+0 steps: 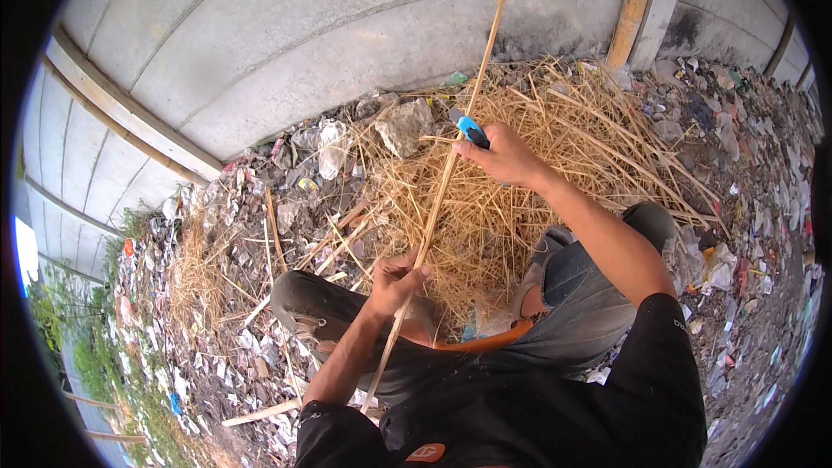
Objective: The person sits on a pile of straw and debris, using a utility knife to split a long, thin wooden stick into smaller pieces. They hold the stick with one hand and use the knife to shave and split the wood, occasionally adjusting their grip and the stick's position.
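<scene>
The left hand is closing firmly around the near part of a long bamboo strip. The strip is running diagonally between the person's knees, its far tip standing out before a concrete panel wall. The right hand is gripping a blue-and-black knife at the strip's far half; exact blade contact is not being shown clearly.

Surroundings: a broad heap of straw-coloured shavings is lying beneath the strip and spreading to the far right, with loose sticks resting across it. The heap is crowding the sandalled feet. A grey rock is sitting at the heap's far left edge, just beside the shavings. Bent legs in dark trousers are flanking the work on both sides. An orange curved item is showing between them; its kind is not being made out. Mixed litter is covering the ground left and right. A wooden post is standing against the wall at far right.

Containers: a crumpled clear plastic bag is lying left of the rock; its contents cannot be told.
</scene>
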Motion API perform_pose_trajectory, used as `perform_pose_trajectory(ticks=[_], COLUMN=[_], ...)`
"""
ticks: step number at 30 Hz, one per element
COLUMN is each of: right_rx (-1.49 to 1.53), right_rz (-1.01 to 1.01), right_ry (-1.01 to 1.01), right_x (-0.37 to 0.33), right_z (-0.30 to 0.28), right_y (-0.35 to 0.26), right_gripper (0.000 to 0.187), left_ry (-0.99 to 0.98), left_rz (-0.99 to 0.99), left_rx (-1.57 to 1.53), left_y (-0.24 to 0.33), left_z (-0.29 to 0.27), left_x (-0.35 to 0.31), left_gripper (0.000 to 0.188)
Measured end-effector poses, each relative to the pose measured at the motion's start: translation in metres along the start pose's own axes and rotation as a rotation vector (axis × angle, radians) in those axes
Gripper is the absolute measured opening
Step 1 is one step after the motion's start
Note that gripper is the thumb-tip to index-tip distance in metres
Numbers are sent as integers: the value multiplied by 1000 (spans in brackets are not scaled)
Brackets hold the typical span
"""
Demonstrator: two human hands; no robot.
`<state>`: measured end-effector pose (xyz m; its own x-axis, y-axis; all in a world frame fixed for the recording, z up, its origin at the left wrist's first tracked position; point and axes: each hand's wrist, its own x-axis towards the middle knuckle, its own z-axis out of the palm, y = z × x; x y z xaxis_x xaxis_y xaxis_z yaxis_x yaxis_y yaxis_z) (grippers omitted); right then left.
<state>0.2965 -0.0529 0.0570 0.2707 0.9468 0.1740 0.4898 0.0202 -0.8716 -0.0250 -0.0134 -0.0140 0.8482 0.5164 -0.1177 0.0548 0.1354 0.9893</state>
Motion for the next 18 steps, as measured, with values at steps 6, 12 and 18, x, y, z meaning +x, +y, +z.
perform_pose_trajectory(ticks=[6,12,18], right_rx=[22,134,390], right_rz=[-86,-39,-123], right_ry=[-243,-206,304], right_x=[-2,1,7], right_z=[-6,-10,-20], right_y=[8,7,17], right_gripper=[37,37,29], left_ry=[-112,-146,-217], left_rz=[-95,-98,-74], left_rx=[-149,-261,-306], left_y=[12,5,-2], left_z=[-3,-2,-6], left_x=[2,3,4], left_gripper=[44,40,38])
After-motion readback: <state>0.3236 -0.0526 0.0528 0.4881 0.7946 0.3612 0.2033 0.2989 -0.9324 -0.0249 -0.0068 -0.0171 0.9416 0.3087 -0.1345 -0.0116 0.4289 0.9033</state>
